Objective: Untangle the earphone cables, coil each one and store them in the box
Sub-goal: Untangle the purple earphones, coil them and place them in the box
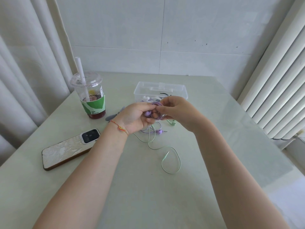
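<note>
Your left hand (137,117) curls its fingers around a coil of purple earphone cable (157,111), one purple earbud tucked against the palm. Your right hand (175,111) pinches the top of that coil between thumb and fingertips. Just beyond your fingers stands the clear plastic box (160,90), open, with white and dark cables inside. Below your fingers, the green earphone cable (165,149) trails loose across the pale green glossy table (214,162), its plug nearest you. Left of your fingers sit an iced drink cup (91,95) and a phone (69,148), face down. White tiled wall behind; pale curtains on both sides.
</note>
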`<action>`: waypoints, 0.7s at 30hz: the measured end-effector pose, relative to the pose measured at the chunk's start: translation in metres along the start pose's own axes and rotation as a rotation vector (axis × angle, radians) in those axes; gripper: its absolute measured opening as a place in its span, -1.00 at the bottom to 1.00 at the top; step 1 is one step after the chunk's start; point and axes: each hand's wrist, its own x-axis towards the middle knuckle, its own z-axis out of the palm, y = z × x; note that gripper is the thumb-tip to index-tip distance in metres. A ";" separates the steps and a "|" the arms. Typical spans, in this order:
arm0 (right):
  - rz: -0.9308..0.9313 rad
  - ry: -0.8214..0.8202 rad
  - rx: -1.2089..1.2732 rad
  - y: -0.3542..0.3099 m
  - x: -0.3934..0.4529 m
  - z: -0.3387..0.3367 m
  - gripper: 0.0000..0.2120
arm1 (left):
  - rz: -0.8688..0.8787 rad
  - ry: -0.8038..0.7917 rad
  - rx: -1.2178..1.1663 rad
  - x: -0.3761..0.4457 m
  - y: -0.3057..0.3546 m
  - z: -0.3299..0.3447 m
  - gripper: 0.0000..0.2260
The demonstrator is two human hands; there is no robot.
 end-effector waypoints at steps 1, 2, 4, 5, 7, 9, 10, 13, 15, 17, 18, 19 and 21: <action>0.003 -0.009 0.008 0.000 0.000 -0.001 -0.93 | 0.032 0.003 0.000 0.001 0.000 0.000 -0.68; 0.010 -0.008 -0.009 0.000 0.000 -0.002 -0.92 | 0.060 0.015 0.010 0.002 -0.001 0.000 -0.60; 0.032 0.031 -0.084 0.000 0.000 0.001 -0.86 | 0.111 0.048 0.081 0.002 -0.003 0.006 -0.51; 0.042 0.057 -0.129 0.000 0.001 0.003 -0.84 | 0.128 0.066 0.129 0.002 -0.004 0.008 -0.50; 0.055 0.104 -0.215 -0.002 0.002 0.007 -0.84 | 0.141 0.099 0.215 0.002 -0.006 0.013 -0.54; 0.064 0.132 -0.274 -0.002 0.002 0.011 -0.87 | 0.147 0.141 0.309 0.004 -0.007 0.014 -0.70; 0.067 0.138 -0.291 -0.002 0.002 0.012 -0.87 | 0.149 0.168 0.361 0.004 -0.007 0.015 -0.74; 0.053 0.137 -0.327 -0.003 0.002 0.015 -0.83 | 0.177 0.241 0.530 0.006 -0.010 0.016 -0.74; 0.047 0.136 -0.324 -0.003 0.003 0.017 -0.83 | 0.179 0.249 0.606 0.007 -0.012 0.016 -0.77; 0.052 0.138 -0.324 -0.003 0.004 0.018 -0.81 | 0.155 0.242 0.657 0.007 -0.013 0.016 -0.78; 0.053 0.141 -0.342 -0.002 0.005 0.018 -0.78 | 0.150 0.238 0.693 0.007 -0.013 0.015 -0.76; 0.046 0.143 -0.377 -0.001 0.005 0.017 -0.75 | 0.152 0.234 0.744 0.005 -0.012 0.015 -0.74; 0.014 0.134 -0.536 0.000 0.005 0.015 -0.69 | 0.186 0.234 0.879 0.002 -0.010 0.014 -0.71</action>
